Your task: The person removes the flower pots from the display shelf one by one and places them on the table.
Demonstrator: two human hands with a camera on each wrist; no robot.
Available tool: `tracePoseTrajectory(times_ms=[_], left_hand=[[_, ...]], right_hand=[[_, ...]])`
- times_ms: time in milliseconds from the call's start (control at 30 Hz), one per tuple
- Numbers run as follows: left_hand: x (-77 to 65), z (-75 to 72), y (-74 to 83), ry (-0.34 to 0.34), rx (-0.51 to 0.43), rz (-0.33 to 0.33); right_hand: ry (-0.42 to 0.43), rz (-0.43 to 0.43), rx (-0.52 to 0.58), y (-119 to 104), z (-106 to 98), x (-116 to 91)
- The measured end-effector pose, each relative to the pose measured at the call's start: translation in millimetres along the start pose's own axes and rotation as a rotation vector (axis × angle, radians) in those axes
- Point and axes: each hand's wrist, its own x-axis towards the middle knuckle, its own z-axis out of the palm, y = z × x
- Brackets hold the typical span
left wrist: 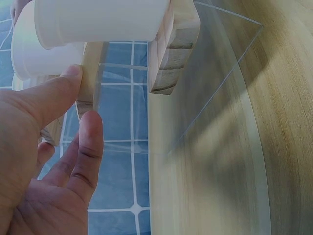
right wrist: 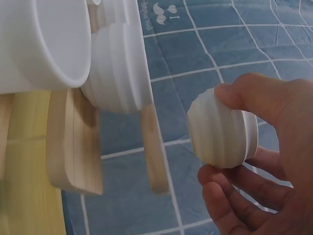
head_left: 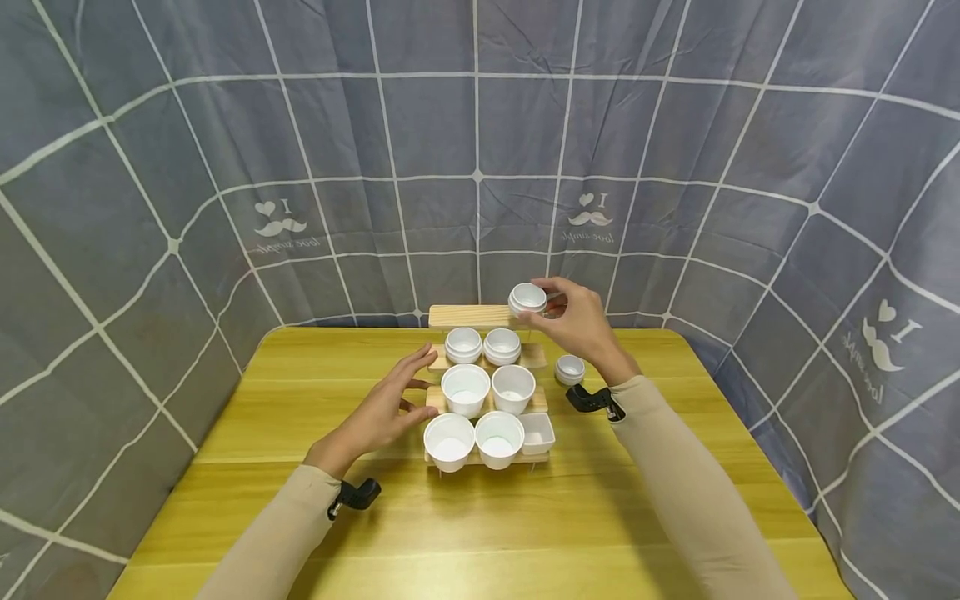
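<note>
My right hand (head_left: 577,321) pinches a small white ribbed bowl (head_left: 527,297) between thumb and fingers at the right end of the top board. In the right wrist view, this ribbed bowl (right wrist: 222,129) is beside the rack, apart from the bowls standing there. A tiered wooden rack (head_left: 468,317) on clear supports carries white cups and bowls in rows. At its left side is my left hand (head_left: 378,408), thumb and fingers spread. The left wrist view puts the thumb and a fingertip right at the end of one wooden board (left wrist: 90,73).
Another small white bowl (head_left: 570,369) stands on the wooden table (head_left: 480,533), right of the rack. Two ribbed bowls occupy the second tier, with taller cups below. A squarish white dish (head_left: 537,433) sits at the lowest tier's right. A grey checked curtain (head_left: 525,133) hangs behind.
</note>
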Motion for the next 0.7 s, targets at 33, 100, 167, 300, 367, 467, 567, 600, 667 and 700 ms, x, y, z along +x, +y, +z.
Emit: tracePoseTrajectory(times_ms=[33,100,167,300,367,467,567,600,667,700], left_hand=[[0.1,0.1,0.4,-0.001,0.000,0.000],[0.0,0.3,1.1,-0.001,0.001,0.000],[-0.2,0.5,1.6,0.000,0.003,0.001],[-0.2,0.0,2.0,0.001,0.008,0.000],[0.0,-0.2,2.5,0.000,0.008,-0.001],[-0.6,-0.1,2.6,0.000,0.008,-0.003],[-0.8,0.2,2.5,0.001,0.009,0.001],[-0.6,0.3,2.4,0.002,0.010,0.002],[-0.2,0.5,2.2,0.004,0.012,0.006],[-0.1,0.6,2.1,0.004,0.013,0.007]], right_hand=[[0.000,0.002,-0.001,0.3,-1.6,-0.9],[0.000,0.004,0.002,1.0,-4.5,-2.8],[0.002,0.005,0.002,1.8,-6.9,-4.5],[0.015,0.005,-0.008,4.7,-11.5,-7.3],[0.018,0.006,-0.011,6.2,-14.1,-8.5],[0.021,0.007,-0.015,8.6,-16.9,-10.3],[0.029,0.008,-0.020,11.0,-18.9,-12.0],[0.032,0.008,-0.024,12.0,-19.5,-12.5],[0.035,0.011,-0.030,13.8,-20.8,-13.9],[0.037,0.013,-0.033,14.8,-21.4,-14.7]])
